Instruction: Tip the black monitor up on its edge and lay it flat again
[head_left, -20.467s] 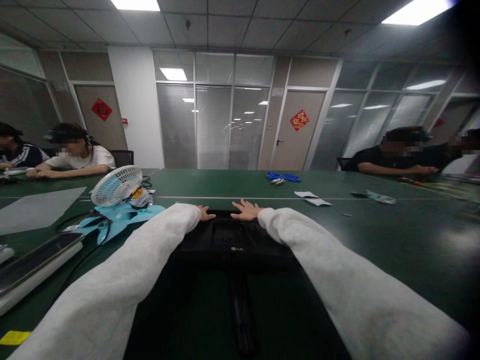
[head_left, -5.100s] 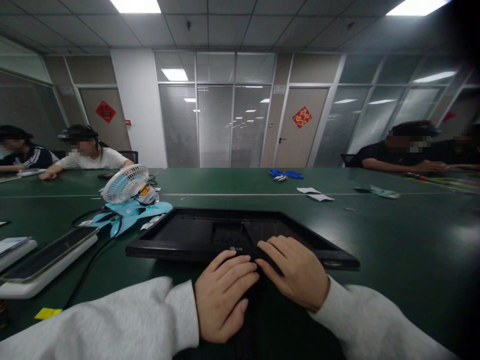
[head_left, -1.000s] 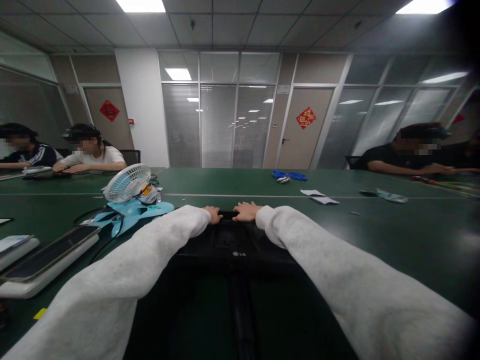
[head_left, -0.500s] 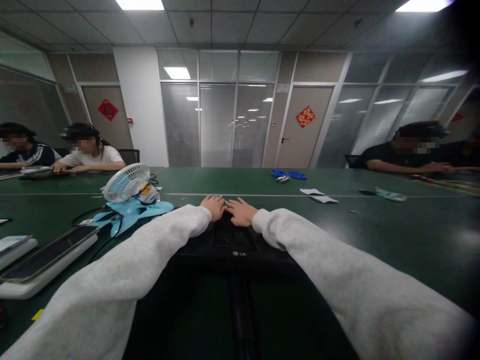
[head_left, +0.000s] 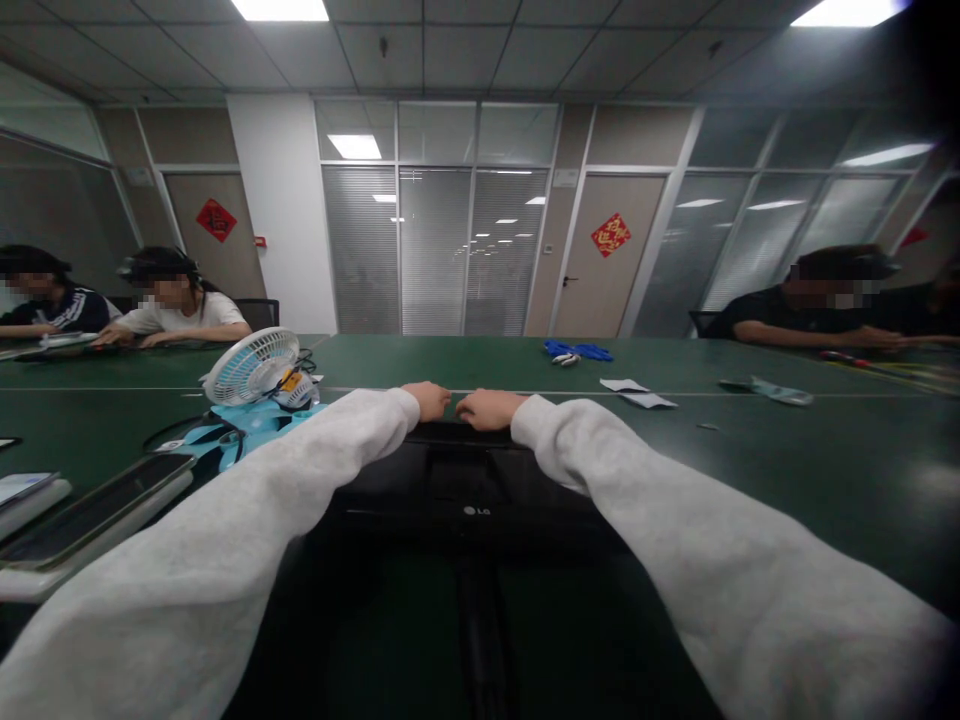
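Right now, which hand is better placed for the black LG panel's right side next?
Likely your right hand: it's at the far edge of the panel, nearer that side than the left hand.

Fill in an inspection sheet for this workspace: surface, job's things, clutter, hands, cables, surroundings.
Surface: green table, shiny at the right.
Job's things: black LG panel, partly hidden by the sleeves.
Clutter: fan and blue base at left; white slips and blue bundle right of centre.
Hands: left hand and right hand at the panel's far edge, a gap between them; grip unclear.
Cables: black cord by the blue base; ends not made out.
Surroundings: people seated left and right; doors with red signs behind.
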